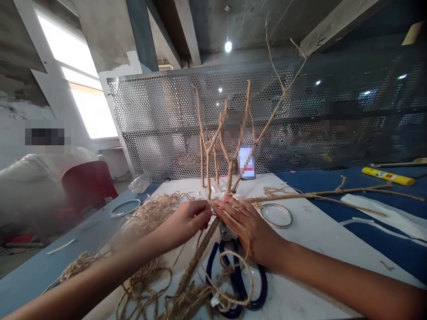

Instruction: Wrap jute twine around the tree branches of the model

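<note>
A twine-wrapped branch (196, 258) rises from the near edge of the table toward a fork of upright twigs. My left hand (191, 218) is closed beside it, fingertips pinched at the branch where thin twine shows. Reaching from the other side, my right hand (251, 224) lays its bent fingers over the same spot and grips the branch; its thumb is hidden. A loop of twine (250, 271) hangs past this hand. Just below lie scissors (262, 289) with dark blue handles, partly under the twine.
Loose twine (156, 215) is heaped at left. Tape rings (276, 224) lie on both sides. A long branch (300, 195) extends right, near a yellow tube (388, 176). A lit phone (247, 155) stands before a perforated metal screen (160, 120). A person (40, 186) sits at left.
</note>
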Motion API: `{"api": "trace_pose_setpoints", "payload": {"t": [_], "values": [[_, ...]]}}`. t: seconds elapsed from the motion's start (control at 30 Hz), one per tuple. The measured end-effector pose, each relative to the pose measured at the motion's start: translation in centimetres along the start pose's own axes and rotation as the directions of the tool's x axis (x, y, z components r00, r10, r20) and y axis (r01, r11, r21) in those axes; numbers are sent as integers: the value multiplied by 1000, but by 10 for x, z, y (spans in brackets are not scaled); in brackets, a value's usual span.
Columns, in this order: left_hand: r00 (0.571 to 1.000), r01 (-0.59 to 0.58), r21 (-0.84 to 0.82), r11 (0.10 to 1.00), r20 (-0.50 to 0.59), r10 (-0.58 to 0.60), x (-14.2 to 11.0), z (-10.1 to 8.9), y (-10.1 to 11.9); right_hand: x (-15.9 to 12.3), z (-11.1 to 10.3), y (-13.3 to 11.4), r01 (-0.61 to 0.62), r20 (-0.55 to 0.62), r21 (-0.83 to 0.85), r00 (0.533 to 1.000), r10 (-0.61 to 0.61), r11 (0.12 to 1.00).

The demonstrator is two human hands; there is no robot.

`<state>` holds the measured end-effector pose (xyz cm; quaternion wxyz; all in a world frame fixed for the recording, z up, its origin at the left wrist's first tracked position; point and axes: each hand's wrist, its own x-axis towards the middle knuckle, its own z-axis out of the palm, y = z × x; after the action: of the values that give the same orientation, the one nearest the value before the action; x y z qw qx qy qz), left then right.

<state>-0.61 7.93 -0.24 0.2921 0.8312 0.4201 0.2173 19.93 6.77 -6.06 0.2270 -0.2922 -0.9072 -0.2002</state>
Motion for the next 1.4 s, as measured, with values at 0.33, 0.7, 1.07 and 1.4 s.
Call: {"api": "trace_pose_setpoints", "payload": {"t": [0.33, 0.7, 1.07, 1.4], "values": [[996, 91, -71, 993, 15, -90, 1, 2, -2, 0, 4, 0, 2, -148, 167, 989, 24, 986], [993, 119, -142, 983, 34, -116, -1, 3, 2, -2, 4, 2, 21, -135, 264, 991, 16, 964], [987, 159, -319, 934, 45, -153, -1, 7, 5, -3, -2, 3, 39, -87, 265, 996, -16, 963], [980, -113, 245, 963, -130, 148, -22, 23, 22, -2, 2, 3, 15, -104, 330, 994, 20, 944]]}}
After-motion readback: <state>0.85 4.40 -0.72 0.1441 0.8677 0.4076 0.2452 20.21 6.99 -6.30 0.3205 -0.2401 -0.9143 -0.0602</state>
